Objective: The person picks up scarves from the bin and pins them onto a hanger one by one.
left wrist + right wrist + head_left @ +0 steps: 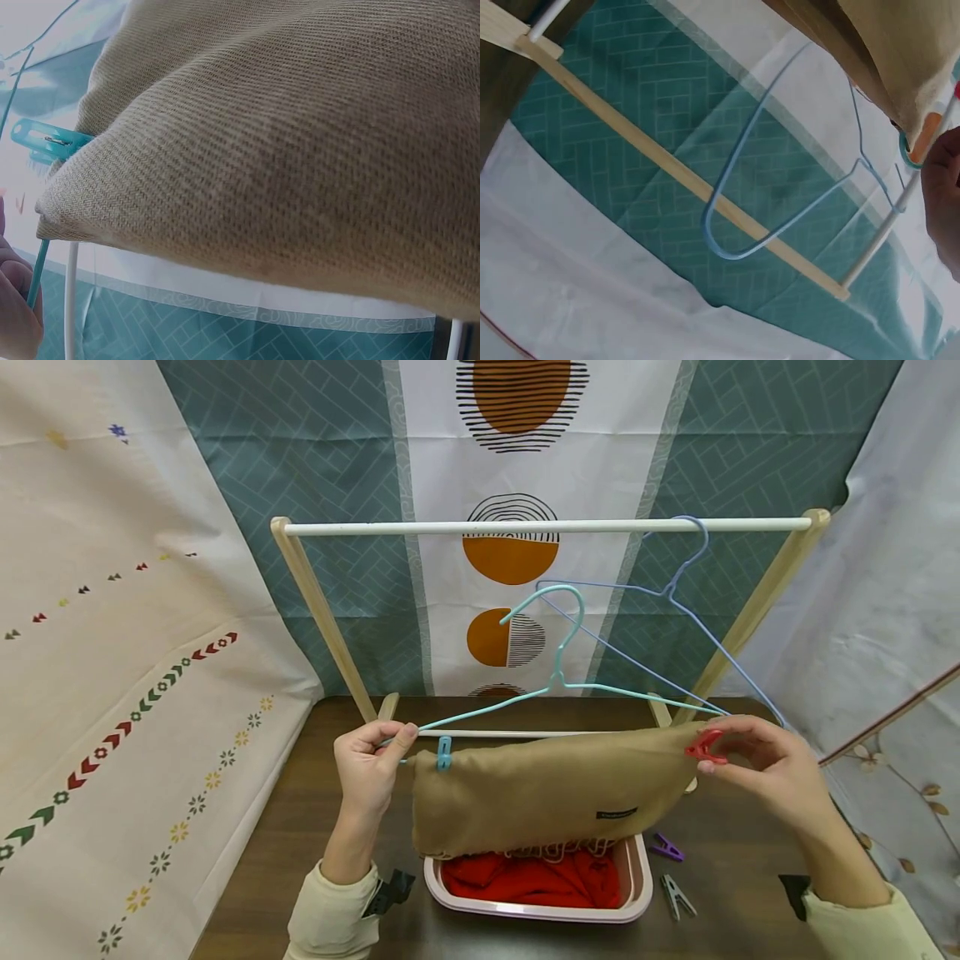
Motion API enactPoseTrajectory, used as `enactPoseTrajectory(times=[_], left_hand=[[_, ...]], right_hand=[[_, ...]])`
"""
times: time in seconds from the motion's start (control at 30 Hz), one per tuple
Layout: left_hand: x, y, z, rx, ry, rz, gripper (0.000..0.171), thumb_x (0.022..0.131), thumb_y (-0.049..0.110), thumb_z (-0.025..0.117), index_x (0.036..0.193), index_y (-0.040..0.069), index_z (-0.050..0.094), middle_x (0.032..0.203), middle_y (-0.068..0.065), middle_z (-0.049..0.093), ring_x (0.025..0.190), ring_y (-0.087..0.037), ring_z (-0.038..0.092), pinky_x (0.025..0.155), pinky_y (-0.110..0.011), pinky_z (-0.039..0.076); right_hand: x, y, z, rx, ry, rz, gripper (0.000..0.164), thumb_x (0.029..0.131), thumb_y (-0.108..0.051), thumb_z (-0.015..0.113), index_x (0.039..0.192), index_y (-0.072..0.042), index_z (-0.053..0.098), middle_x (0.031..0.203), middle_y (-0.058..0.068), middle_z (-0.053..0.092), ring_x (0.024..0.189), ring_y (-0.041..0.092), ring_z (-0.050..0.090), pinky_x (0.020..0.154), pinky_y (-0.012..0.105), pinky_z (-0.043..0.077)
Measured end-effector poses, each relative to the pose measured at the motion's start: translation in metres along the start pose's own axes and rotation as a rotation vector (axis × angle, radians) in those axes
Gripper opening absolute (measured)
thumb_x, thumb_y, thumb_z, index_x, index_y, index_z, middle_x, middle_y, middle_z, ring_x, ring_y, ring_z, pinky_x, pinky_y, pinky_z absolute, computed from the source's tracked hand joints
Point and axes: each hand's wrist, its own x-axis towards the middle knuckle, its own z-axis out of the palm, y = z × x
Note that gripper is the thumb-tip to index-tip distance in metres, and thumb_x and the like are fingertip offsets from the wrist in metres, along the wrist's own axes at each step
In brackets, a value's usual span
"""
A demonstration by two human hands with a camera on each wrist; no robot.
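Note:
A tan fringed scarf (547, 793) with a small dark label hangs folded over a mint-green hanger (557, 678). My left hand (367, 768) pinches the hanger's left end, just outside the scarf. Close to that hand, a blue clothespin (444, 753) clips the scarf to the hanger; it also shows in the left wrist view (52, 140). At the scarf's right end, my right hand (780, 768) pinches a red clothespin (703, 748), which meets the cloth there. Whether its jaws bite the fabric is hard to tell.
Behind stands a wooden drying rack with a white top bar (450, 528), where a blue hanger (670, 591) hangs at right. Below the scarf sits a pink basin (536, 912) holding red cloth (517, 883). A purple clothespin (667, 847) and a grey clothespin (677, 897) lie beside it.

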Motion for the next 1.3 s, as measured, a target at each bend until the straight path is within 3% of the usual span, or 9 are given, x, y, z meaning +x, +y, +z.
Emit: enactPoseTrajectory(times=[0.23, 0.4, 0.63, 0.77, 0.87, 0.97, 1.13, 1.23, 1.3], left_hand=[[0.0, 0.0, -0.001, 0.009, -0.003, 0.0, 0.032, 0.073, -0.021, 0.06, 0.067, 0.009, 0.069, 0.052, 0.009, 0.051, 0.036, -0.01, 0.013, 0.034, -0.022, 0.012], [0.0, 0.0, -0.002, -0.012, -0.007, 0.0, 0.028, 0.074, -0.019, 0.061, 0.067, 0.007, 0.069, 0.056, 0.007, 0.056, 0.037, -0.009, 0.014, 0.034, -0.022, 0.013], [0.001, 0.001, -0.006, -0.076, -0.052, 0.007, 0.033, 0.074, -0.02, 0.059, 0.069, 0.01, 0.07, 0.06, 0.005, 0.062, 0.036, -0.008, 0.015, 0.034, -0.021, 0.015], [0.001, 0.001, -0.008, -0.143, -0.081, 0.016, 0.021, 0.077, -0.008, 0.066, 0.069, 0.011, 0.07, 0.063, 0.004, 0.064, 0.038, 0.0, 0.024, 0.035, -0.018, 0.019], [0.002, 0.001, -0.009, -0.203, -0.085, 0.024, 0.012, 0.076, 0.001, 0.071, 0.068, 0.009, 0.07, 0.063, 0.002, 0.065, 0.041, 0.003, 0.033, 0.036, -0.017, 0.021], [0.002, 0.001, -0.01, -0.221, -0.08, 0.025, 0.01, 0.075, 0.004, 0.073, 0.067, 0.009, 0.07, 0.062, 0.002, 0.064, 0.042, 0.004, 0.032, 0.037, -0.016, 0.022], [0.001, 0.0, -0.009, -0.171, -0.088, 0.003, 0.017, 0.076, -0.003, 0.069, 0.067, 0.011, 0.07, 0.061, 0.004, 0.063, 0.043, 0.004, 0.033, 0.037, -0.015, 0.023], [0.001, -0.001, -0.009, -0.127, -0.073, -0.034, 0.024, 0.076, -0.01, 0.065, 0.065, 0.011, 0.069, 0.06, 0.004, 0.062, 0.048, 0.001, 0.044, 0.043, -0.014, 0.034], [0.002, -0.001, -0.009, -0.119, -0.053, -0.065, 0.027, 0.077, -0.013, 0.062, 0.064, 0.01, 0.069, 0.059, 0.003, 0.062, 0.053, -0.003, 0.052, 0.05, -0.015, 0.041]], right_hand=[[0.005, -0.002, 0.003, -0.002, 0.105, -0.065, 0.035, 0.055, 0.031, 0.067, 0.088, 0.02, 0.061, 0.091, 0.015, 0.066, 0.086, 0.019, 0.061, 0.074, 0.019, 0.049], [0.01, -0.005, 0.007, -0.126, 0.048, -0.179, 0.026, 0.057, 0.024, 0.072, 0.081, 0.017, 0.065, 0.083, 0.016, 0.067, 0.081, 0.016, 0.063, 0.071, 0.016, 0.048], [0.019, -0.008, 0.016, -0.269, -0.034, -0.367, 0.019, 0.072, -0.001, 0.074, 0.08, 0.014, 0.067, 0.082, 0.016, 0.068, 0.082, 0.015, 0.065, 0.071, 0.014, 0.047], [0.018, -0.002, 0.017, -0.349, -0.04, -0.39, 0.022, 0.076, -0.008, 0.072, 0.079, 0.013, 0.067, 0.081, 0.017, 0.068, 0.083, 0.012, 0.065, 0.07, 0.013, 0.047], [0.015, 0.01, 0.015, -0.497, -0.007, -0.382, 0.029, 0.078, -0.022, 0.07, 0.076, 0.008, 0.069, 0.078, 0.012, 0.069, 0.082, 0.003, 0.064, 0.068, 0.009, 0.045], [0.01, 0.023, 0.014, -0.637, 0.019, -0.363, 0.039, 0.08, -0.033, 0.067, 0.074, 0.005, 0.07, 0.076, 0.01, 0.069, 0.08, -0.004, 0.062, 0.067, 0.007, 0.044], [0.002, 0.032, 0.014, -0.766, 0.069, -0.339, 0.048, 0.081, -0.043, 0.061, 0.077, 0.003, 0.071, 0.073, 0.011, 0.068, 0.08, -0.01, 0.058, 0.064, 0.005, 0.042], [0.001, 0.032, 0.014, -0.821, 0.095, -0.347, 0.051, 0.082, -0.047, 0.06, 0.083, 0.003, 0.071, 0.074, 0.012, 0.068, 0.085, -0.013, 0.055, 0.069, 0.004, 0.04], [0.003, 0.029, 0.015, -0.784, 0.1, -0.359, 0.048, 0.081, -0.043, 0.063, 0.088, 0.004, 0.071, 0.077, 0.012, 0.068, 0.087, -0.011, 0.056, 0.072, 0.005, 0.04]])
